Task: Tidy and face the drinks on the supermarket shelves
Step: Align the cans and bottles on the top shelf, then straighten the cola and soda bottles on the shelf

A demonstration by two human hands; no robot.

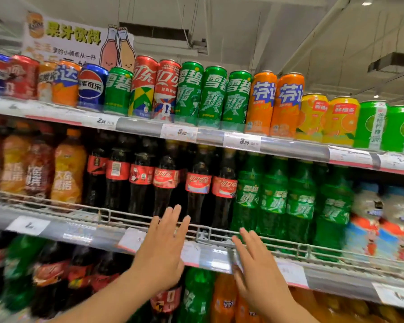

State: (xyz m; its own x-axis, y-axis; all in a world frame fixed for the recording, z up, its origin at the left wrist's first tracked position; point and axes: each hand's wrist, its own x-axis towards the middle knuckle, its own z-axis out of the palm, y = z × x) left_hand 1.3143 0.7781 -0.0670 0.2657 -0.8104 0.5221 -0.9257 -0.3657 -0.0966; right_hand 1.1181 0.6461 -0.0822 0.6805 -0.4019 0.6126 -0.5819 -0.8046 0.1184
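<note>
Both my hands are raised flat in front of the wire rail [203,231] that fences the middle shelf, and I take that rail as my marker. My left hand [163,250] is spread with straight fingers, gripping nothing, its fingertips [176,209] reaching just above the rail before the dark cola bottles [197,190] with red labels. My right hand [257,269] is also spread and bare, lying over the rail and the price strip [210,255] beneath it, a little to the right of the left hand; I cannot tell whether it touches either.

Behind the rail, the cola bottles stand in a row with their labels turned unevenly: some show the logo, one shows a barcode. To their right, still behind the rail, stand the green lemon-lime bottles [273,197]. To the left of the cola stand orange and brown tea bottles [68,169], blurred.

Above the rail, the top shelf carries upright cans: red cola cans [155,87], green cans [214,96] and orange cans [274,103]. Below the rail, the lowest shelf in view holds larger bottles, among them a green one [196,297] between my two forearms.
</note>
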